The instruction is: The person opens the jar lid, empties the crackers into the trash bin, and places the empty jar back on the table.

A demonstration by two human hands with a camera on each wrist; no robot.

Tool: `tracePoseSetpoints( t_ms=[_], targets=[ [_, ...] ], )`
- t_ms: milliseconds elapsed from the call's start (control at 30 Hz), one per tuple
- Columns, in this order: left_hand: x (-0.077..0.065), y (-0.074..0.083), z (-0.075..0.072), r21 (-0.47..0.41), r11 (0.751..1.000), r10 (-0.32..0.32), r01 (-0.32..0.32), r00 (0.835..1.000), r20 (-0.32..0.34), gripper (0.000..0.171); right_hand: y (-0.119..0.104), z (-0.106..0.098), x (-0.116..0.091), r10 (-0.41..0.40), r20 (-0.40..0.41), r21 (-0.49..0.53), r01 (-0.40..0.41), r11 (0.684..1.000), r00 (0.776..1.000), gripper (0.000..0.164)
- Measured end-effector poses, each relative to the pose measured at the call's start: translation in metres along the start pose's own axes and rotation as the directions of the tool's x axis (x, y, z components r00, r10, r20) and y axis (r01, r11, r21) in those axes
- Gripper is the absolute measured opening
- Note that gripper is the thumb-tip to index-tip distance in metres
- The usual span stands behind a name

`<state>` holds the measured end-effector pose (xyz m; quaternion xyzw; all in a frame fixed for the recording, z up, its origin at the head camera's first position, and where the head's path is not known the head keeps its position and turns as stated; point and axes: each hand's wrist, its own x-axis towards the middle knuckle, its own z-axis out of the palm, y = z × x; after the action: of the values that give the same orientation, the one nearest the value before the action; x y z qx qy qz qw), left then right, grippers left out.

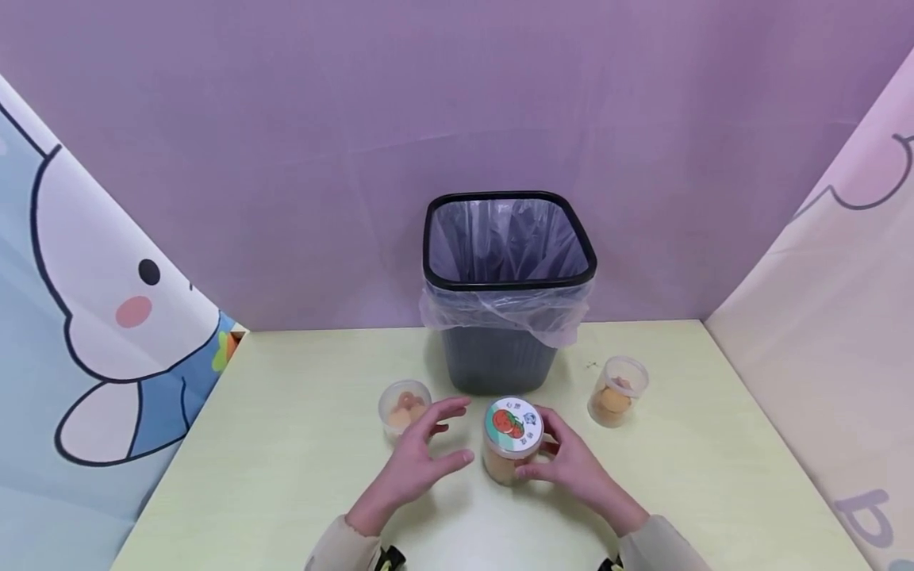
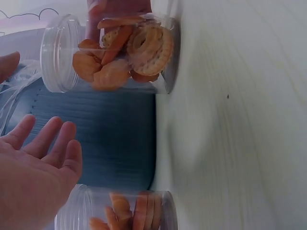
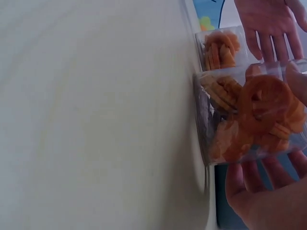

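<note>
In the head view a clear plastic jar (image 1: 508, 466) of biscuits stands on the table, its round lid (image 1: 513, 424) printed with red fruit. My right hand (image 1: 574, 468) holds this jar from the right, fingers behind and thumb in front. To its left, my left hand (image 1: 414, 468) hovers with spread fingers, apart from the jar. Orange-brown biscuits, one of them ring-shaped, show through the jar wall (image 2: 122, 52) in the left wrist view. Just behind my left hand is a second jar (image 1: 405, 406) of biscuits without a lid, partly hidden by the fingers.
A dark bin (image 1: 500, 361) with a black rim and a clear liner bag stands behind the jars. Another lidless jar (image 1: 617, 392) with biscuits is at the right. A purple cloth (image 1: 321, 159) hangs along the back edge of the pale table (image 1: 271, 444), printed cloths at both sides.
</note>
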<state>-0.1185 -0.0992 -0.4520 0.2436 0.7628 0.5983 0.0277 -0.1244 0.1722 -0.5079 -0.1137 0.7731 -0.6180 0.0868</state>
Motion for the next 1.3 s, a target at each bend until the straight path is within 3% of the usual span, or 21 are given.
tracePoseSetpoints(
  t_ms=[67,300,433,667,1033,1300],
  targets=[
    [0.001,0.007,0.0,0.006,1.0,0.02,-0.02,1.0,0.015,0.063,0.0,0.0,-0.001,-0.032,0.035,-0.013,0.032,0.999,0.999,0.092],
    [0.006,-0.028,0.005,0.007,1.0,0.025,-0.026,0.995,0.095,0.07,0.003,0.005,-0.007,-0.114,0.153,-0.015,0.118,0.993,0.982,0.081],
    [0.008,-0.025,0.005,0.013,1.0,0.017,-0.02,0.987,0.158,0.078,0.002,0.008,-0.008,-0.123,0.23,0.059,0.113,0.992,0.965,0.085],
    [0.013,-0.028,0.008,-0.004,0.996,0.09,-0.092,0.967,0.238,0.084,0.002,0.008,-0.005,-0.151,0.337,0.181,0.094,0.979,0.929,0.086],
    [0.016,-0.024,0.011,-0.012,1.0,0.023,-0.021,0.957,0.29,0.091,0.002,0.01,0.0,-0.151,0.386,0.153,0.098,0.983,0.91,0.086],
    [0.014,-0.027,0.012,-0.067,0.998,0.018,0.003,0.951,0.309,0.091,0.002,0.015,-0.003,-0.084,0.325,0.07,0.065,0.995,0.942,0.09]
  ],
)
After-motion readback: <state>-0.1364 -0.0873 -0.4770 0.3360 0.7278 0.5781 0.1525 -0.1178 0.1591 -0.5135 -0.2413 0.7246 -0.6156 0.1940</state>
